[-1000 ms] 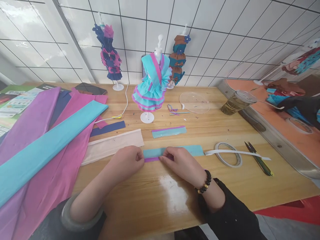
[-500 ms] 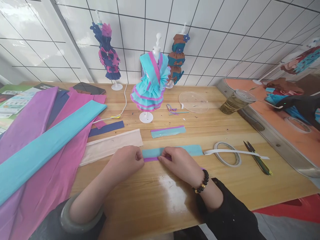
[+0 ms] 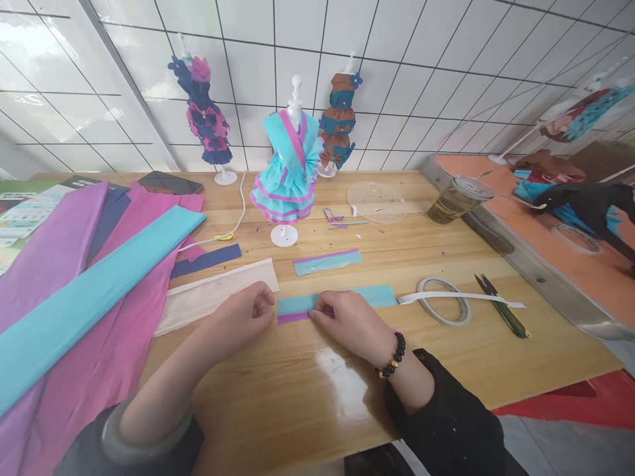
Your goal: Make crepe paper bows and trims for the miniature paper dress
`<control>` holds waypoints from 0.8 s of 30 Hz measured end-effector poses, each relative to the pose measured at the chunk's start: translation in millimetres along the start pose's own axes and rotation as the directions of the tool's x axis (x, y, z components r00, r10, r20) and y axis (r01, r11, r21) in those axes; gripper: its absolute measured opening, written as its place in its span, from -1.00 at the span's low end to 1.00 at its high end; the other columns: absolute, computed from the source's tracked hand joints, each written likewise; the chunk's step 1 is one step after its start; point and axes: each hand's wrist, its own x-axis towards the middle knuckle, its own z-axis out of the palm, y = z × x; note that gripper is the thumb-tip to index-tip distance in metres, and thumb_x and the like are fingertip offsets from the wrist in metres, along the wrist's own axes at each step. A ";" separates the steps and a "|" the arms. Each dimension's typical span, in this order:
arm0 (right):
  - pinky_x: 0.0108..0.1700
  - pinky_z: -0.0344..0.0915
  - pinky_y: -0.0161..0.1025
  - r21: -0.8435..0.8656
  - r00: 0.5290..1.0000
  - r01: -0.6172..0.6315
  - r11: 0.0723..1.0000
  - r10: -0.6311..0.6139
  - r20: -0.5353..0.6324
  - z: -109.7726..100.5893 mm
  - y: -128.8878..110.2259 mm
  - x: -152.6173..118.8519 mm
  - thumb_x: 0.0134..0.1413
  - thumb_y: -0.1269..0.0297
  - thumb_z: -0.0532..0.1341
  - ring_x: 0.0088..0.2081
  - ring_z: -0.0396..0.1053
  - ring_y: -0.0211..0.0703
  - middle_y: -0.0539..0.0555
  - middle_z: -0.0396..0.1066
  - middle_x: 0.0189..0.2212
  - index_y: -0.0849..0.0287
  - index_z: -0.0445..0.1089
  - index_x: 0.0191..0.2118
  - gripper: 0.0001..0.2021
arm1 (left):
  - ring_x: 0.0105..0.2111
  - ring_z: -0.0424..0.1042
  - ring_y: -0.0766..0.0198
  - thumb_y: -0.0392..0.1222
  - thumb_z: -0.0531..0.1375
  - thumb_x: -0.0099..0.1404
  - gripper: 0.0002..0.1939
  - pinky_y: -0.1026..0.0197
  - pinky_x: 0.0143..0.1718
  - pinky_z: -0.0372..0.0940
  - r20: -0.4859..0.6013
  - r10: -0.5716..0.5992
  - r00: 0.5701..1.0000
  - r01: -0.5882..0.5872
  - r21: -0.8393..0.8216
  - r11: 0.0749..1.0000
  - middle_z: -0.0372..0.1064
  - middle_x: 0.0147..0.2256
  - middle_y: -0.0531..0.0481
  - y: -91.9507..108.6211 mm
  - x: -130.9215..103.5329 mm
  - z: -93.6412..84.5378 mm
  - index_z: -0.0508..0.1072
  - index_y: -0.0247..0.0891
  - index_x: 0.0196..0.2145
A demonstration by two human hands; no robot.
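A turquoise crepe paper strip [image 3: 380, 295] lies flat on the table, with a narrow purple paper strip [image 3: 292, 318] along its near edge. My right hand [image 3: 350, 324], wearing a bead bracelet, rests over the middle of both; its thumb and forefinger are pinched at the purple edge and its palm hides part of the strips. Just off their left end is my left hand [image 3: 248, 309], fingers curled in, with nothing visible in them. Beyond lies a shorter turquoise strip with purple edging [image 3: 327, 262]. A pale strip [image 3: 213, 294] passes behind my left hand.
Folded crepe paper sheets [image 3: 114, 264] cover the left side. A tape roll [image 3: 424, 311] and thread snips [image 3: 503, 307] lie at right, near a lidded cup [image 3: 459, 200]. At the back stands a small dress form in a turquoise ruffled dress [image 3: 288, 172].
My left hand has drawn slightly away from the strip's left end, leaving a small gap. The right hand stays on the strip. The whole view has shifted a little.
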 end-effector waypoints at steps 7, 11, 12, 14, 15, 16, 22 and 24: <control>-0.46 0.01 -0.38 -0.006 1.000 -0.002 1.000 0.002 -0.010 2.6 1.1 -0.6 0.05 0.26 0.11 -0.52 0.24 -0.31 -0.03 0.36 -0.58 0.17 0.30 -0.52 -0.82 | -0.54 0.25 0.35 -0.25 -0.01 0.22 -0.83 0.28 -0.46 0.15 -0.135 0.288 0.948 -0.282 0.068 0.957 0.28 -0.48 0.14 14.7 -9.7 18.8 0.20 -0.16 -0.19; -0.46 0.02 -0.38 -0.014 1.000 -0.004 1.000 0.004 -0.001 1.1 -0.8 -2.0 0.06 0.28 0.10 -0.52 0.25 -0.31 -0.02 0.37 -0.57 0.17 0.32 -0.50 -0.82 | -0.30 0.32 0.31 -0.30 -0.04 0.25 -0.78 0.24 -0.23 0.20 -0.117 0.402 0.908 -0.411 -0.064 0.909 0.31 -0.29 0.03 19.3 -9.7 32.7 0.19 -0.16 -0.13; -0.46 0.02 -0.38 -0.013 1.000 -0.002 1.000 0.002 0.001 0.7 -1.3 -2.3 0.06 0.28 0.10 -0.51 0.25 -0.31 -0.02 0.38 -0.57 0.17 0.32 -0.50 -0.82 | -0.27 0.31 0.30 -0.30 -0.05 0.26 -0.77 0.23 -0.21 0.20 -0.102 0.390 0.915 -0.399 -0.099 0.911 0.31 -0.26 0.01 19.3 -8.6 35.1 0.19 -0.16 -0.11; -0.46 0.02 -0.37 -0.008 1.000 0.004 1.000 -0.004 0.002 0.0 -2.0 -2.7 0.07 0.28 0.09 -0.51 0.25 -0.30 -0.01 0.38 -0.56 0.17 0.33 -0.49 -0.82 | -0.27 0.32 0.29 -0.30 -0.07 0.27 -0.75 0.22 -0.20 0.21 -0.071 0.347 0.935 -0.354 -0.158 0.922 0.30 -0.26 -0.01 18.3 -5.4 38.4 0.18 -0.17 -0.09; -0.46 0.03 -0.37 -0.005 1.000 0.003 1.000 -0.003 0.004 -0.2 -2.1 -2.8 0.07 0.28 0.09 -0.51 0.26 -0.29 -0.01 0.38 -0.55 0.17 0.33 -0.49 -0.82 | -0.28 0.32 0.28 -0.30 -0.07 0.27 -0.74 0.21 -0.20 0.22 -0.060 0.327 0.943 -0.333 -0.176 0.926 0.30 -0.28 -0.02 17.4 -3.4 39.5 0.18 -0.17 -0.08; -0.45 0.04 -0.37 -0.002 1.000 0.001 1.000 -0.001 0.006 -0.5 -2.0 -2.8 0.07 0.28 0.09 -0.50 0.26 -0.29 0.00 0.39 -0.55 0.17 0.33 -0.48 -0.82 | -0.30 0.32 0.28 -0.30 -0.07 0.26 -0.72 0.20 -0.20 0.22 -0.054 0.312 0.948 -0.317 -0.190 0.929 0.30 -0.29 -0.02 16.4 -1.3 40.2 0.17 -0.17 -0.07; -0.47 0.05 -0.38 0.083 1.000 0.019 0.996 -0.020 0.008 -4.8 -0.1 -5.1 0.07 0.26 0.09 -0.52 0.25 -0.30 0.00 0.38 -0.56 0.18 0.34 -0.48 -0.81 | -0.34 0.33 0.28 -0.32 -0.05 0.21 -0.69 0.20 -0.25 0.22 -0.046 0.291 0.956 -0.294 -0.213 0.932 0.31 -0.33 -0.01 12.8 8.9 41.2 0.19 -0.21 -0.07; -0.48 0.05 -0.38 0.131 1.000 0.019 0.991 -0.018 -0.002 -6.9 0.6 -6.5 0.08 0.25 0.07 -0.54 0.22 -0.31 -0.02 0.37 -0.57 0.18 0.35 -0.47 -0.81 | -0.33 0.33 0.27 -0.31 -0.05 0.21 -0.70 0.20 -0.25 0.22 -0.050 0.286 0.957 -0.291 -0.193 0.937 0.31 -0.33 -0.01 13.5 9.8 42.0 0.20 -0.21 -0.07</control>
